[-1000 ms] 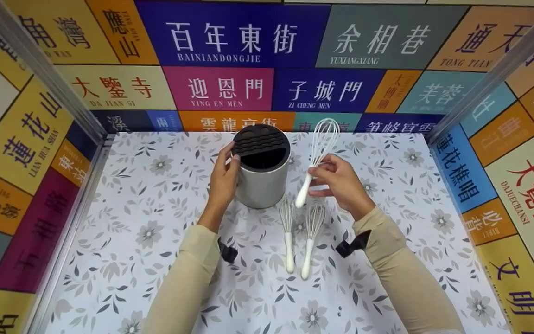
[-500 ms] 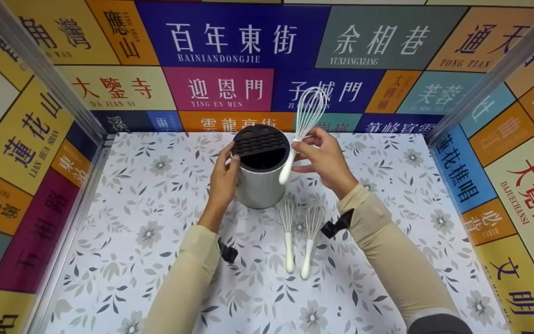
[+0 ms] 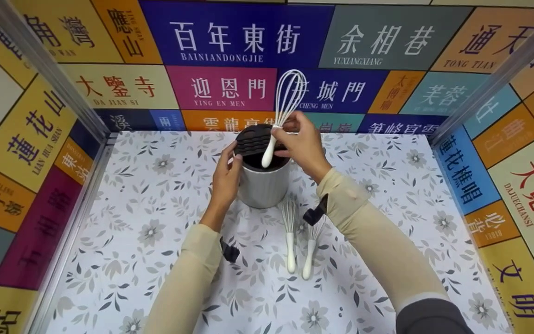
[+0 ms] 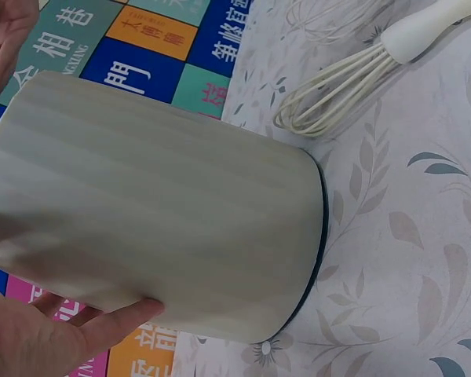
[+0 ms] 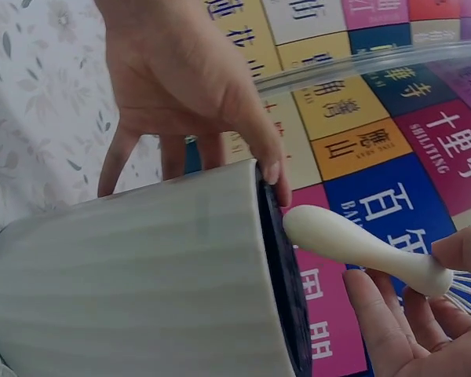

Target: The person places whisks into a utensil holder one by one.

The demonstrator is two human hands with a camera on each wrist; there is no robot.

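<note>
A light grey cylindrical utensil holder (image 3: 262, 188) stands upright on the table; its black top (image 3: 252, 139) has a ridged slotted half and a wide opening. My left hand (image 3: 224, 178) grips its upper left side, thumb up at the rim in the right wrist view. With thumb and fingers, my right hand (image 3: 305, 144) pinches a white whisk (image 3: 269, 152) near where handle meets wires. The whisk's wires point up; its handle end overlaps the opening in the head view and shows right at the rim in the right wrist view. Its wire end is mostly out of that view.
Two more white whisks, a left one (image 3: 290, 253) and a right one (image 3: 309, 260), lie on the floral tabletop (image 3: 146, 278) before the holder, handles toward me. My right wrist's camera partly covers the right one. Colourful lettered panels (image 3: 230, 41) wall the back and sides.
My right hand has carried the whisk left and up, from beside the holder to over its opening. My left hand has stayed on the holder.
</note>
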